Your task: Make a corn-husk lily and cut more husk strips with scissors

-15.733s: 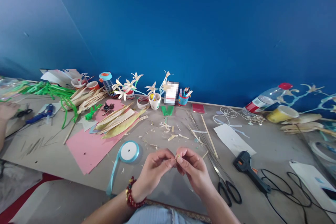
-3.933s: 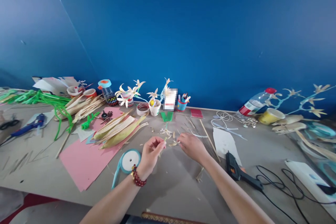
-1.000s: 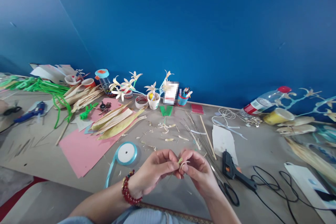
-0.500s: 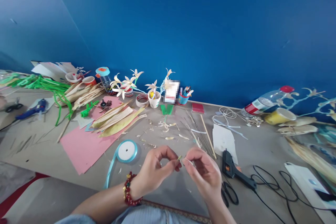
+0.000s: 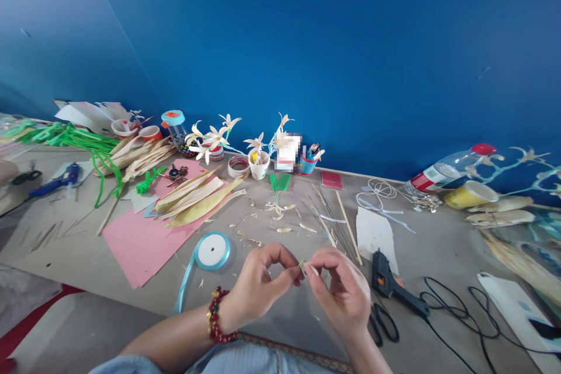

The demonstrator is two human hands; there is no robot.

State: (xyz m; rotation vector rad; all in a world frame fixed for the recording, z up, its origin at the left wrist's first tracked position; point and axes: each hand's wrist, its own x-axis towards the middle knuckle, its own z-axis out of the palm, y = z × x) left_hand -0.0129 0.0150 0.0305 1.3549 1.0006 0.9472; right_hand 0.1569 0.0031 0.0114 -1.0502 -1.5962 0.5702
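My left hand (image 5: 263,283), with a red bead bracelet at the wrist, pinches a small greenish piece (image 5: 301,263) between thumb and fingertips. Close against it, my right hand (image 5: 339,289) pinches a small pale petal (image 5: 314,270). The fingertips of both hands nearly meet above the grey table. Beyond them lie loose petals (image 5: 284,230) and a pale husk flower (image 5: 276,208). A roll of light blue ribbon (image 5: 213,250) rests to the left of my left hand, its loose end trailing toward the table's front edge.
Corn husks (image 5: 197,198) lie on pink paper (image 5: 140,245) at the left. A black glue gun (image 5: 385,280), its cable and black scissors (image 5: 384,322) are at the right. Husk flowers in a white cup (image 5: 258,165) and a plastic bottle (image 5: 447,172) stand or lean near the blue wall.
The right fingertips have shifted slightly at the small piece, and more of the pale petal shows. The whole view has moved a little.
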